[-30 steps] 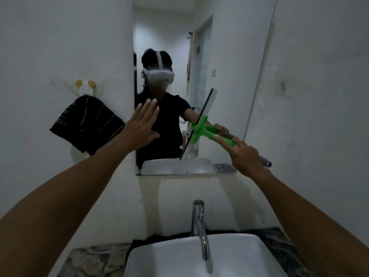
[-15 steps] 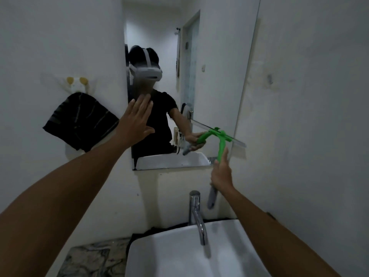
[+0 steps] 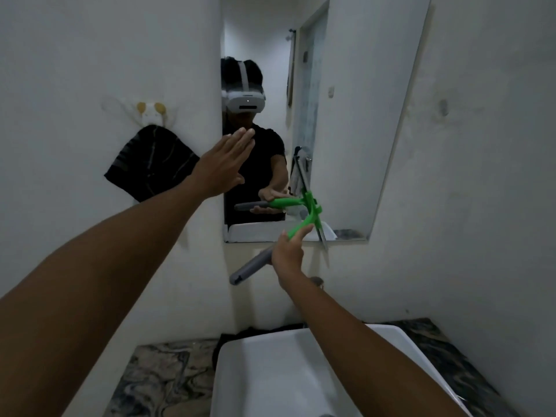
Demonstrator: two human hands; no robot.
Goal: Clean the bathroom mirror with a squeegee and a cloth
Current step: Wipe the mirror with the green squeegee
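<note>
The frameless mirror [image 3: 355, 121] hangs on the white wall above the basin and reflects a person with a white headset. My right hand [image 3: 288, 257] grips the squeegee [image 3: 311, 216] by its handle. The squeegee has a green neck and a grey grip that sticks out down-left. Its blade stands nearly upright against the mirror's lower edge. My left hand [image 3: 224, 162] is flat with fingers together, palm at the mirror's left edge, holding nothing. A dark striped cloth [image 3: 150, 167] hangs on a wall hook left of the mirror.
A white basin [image 3: 270, 374] sits below on a marbled counter [image 3: 159, 377]. The tap [image 3: 317, 281] is mostly hidden behind my right forearm. A white side wall [image 3: 481, 176] stands close on the right. A dark cloth edge shows behind the basin.
My right hand has turned the squeegee: its blade swung from near level to near upright, and the grey grip now points down-left. The left hand stays at the mirror's edge.
</note>
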